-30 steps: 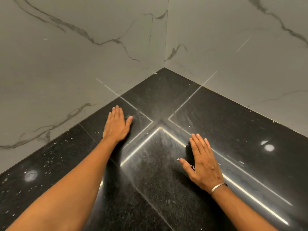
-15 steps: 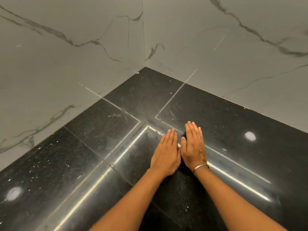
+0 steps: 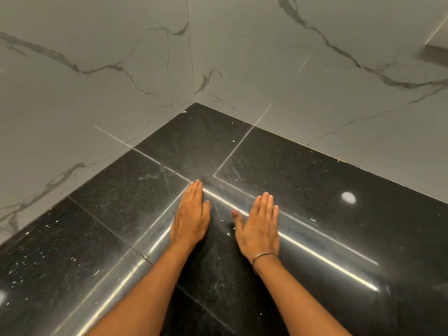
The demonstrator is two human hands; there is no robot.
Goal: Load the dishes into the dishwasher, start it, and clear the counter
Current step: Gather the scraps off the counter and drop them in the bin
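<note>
Left hand [image 3: 190,218] and right hand [image 3: 258,226] lie flat on the black worktop [image 3: 303,170] near its corner, fingers [image 3: 195,192] straight, holding nothing; no dishes or dishwasher show; likely the clearing step; next, sweeping away the white flecks [image 3: 228,234].

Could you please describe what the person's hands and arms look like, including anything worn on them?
Both forearms are bare, with no sleeves in view. The left hand wears nothing: no glove, ring or watch shows. The right hand is also ungloved, and a thin silver-coloured metal bangle circles its wrist.
</note>
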